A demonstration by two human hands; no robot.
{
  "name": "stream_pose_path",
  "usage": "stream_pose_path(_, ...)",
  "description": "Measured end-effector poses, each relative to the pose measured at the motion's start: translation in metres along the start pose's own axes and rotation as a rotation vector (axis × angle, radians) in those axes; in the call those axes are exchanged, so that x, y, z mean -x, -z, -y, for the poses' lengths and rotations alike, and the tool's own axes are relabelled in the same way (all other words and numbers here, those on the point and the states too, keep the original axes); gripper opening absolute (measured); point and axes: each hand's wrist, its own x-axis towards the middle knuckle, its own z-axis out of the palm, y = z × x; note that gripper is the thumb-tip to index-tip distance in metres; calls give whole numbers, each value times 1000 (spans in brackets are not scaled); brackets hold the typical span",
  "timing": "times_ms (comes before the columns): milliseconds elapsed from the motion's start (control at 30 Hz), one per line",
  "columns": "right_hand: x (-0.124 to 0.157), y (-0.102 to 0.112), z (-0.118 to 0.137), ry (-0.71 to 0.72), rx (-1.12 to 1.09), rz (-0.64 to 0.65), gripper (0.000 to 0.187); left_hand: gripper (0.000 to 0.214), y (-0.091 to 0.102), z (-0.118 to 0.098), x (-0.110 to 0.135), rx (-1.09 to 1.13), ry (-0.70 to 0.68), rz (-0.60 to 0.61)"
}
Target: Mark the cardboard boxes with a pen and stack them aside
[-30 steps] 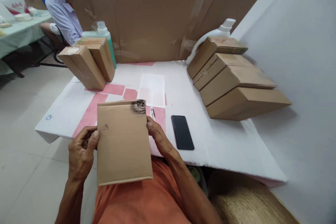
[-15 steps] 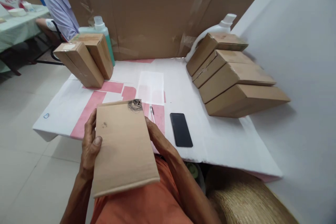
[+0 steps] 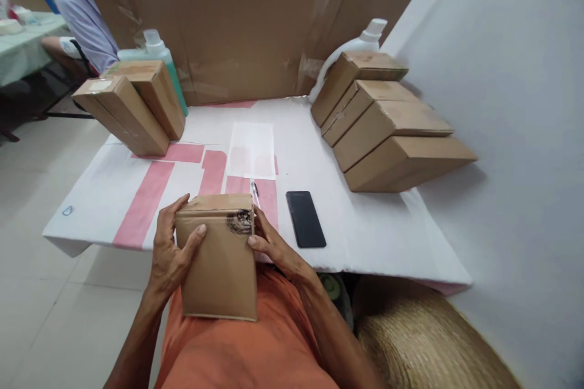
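Note:
I hold a brown cardboard box (image 3: pixel 219 267) upright against my lap at the table's near edge. It bears a dark scribbled mark (image 3: pixel 240 221) near its top right corner. My left hand (image 3: pixel 171 249) grips its left side with the thumb laid across the front. On its right edge my right hand (image 3: pixel 269 243) presses with closed fingers. A pen (image 3: pixel 254 191) lies on the table just beyond the box, and a black phone (image 3: pixel 305 219) rests to the right of my right hand.
Several closed cardboard boxes (image 3: pixel 387 127) lean in a row at the right, two more boxes (image 3: pixel 132 106) at the back left. A green bottle (image 3: pixel 157 55) and a white bottle (image 3: pixel 360 42) stand before a cardboard screen (image 3: pixel 255 24). Another person's sleeve (image 3: pixel 86 24) shows far left.
The box has tilted from lying flat toward me to standing more upright and lower on my lap. My left hand shifted from its lower left edge up onto its front.

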Motion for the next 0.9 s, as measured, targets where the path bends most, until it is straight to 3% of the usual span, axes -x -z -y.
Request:
stream_pose_path(167, -4, 5, 5, 36, 92, -47, 92, 45, -9, -10, -20, -37, -128, 14)
stream_pose_path(300, -14, 5, 14, 59, 175, -240, 94, 36, -12, -13, -23, -40, -171, 67)
stream_pose_path(367, -19, 2, 18, 49, 242, -272, 93, 34, -10, -13, -22, -55, -182, 48)
stream_pose_path(467, -25, -6, 23, 42, 305, -235, 90, 31, -5, -14, -20, -124, -219, 1)
stream_pose_path(633, -23, -16, 23, 138, 331, -128, 90, 39, 2, -28, -17, -372, -410, -62)
stream_pose_path(900, -19, -29, 31, 143, 419, -74, 94, 61, 1, -40, -8, -581, -381, -14)
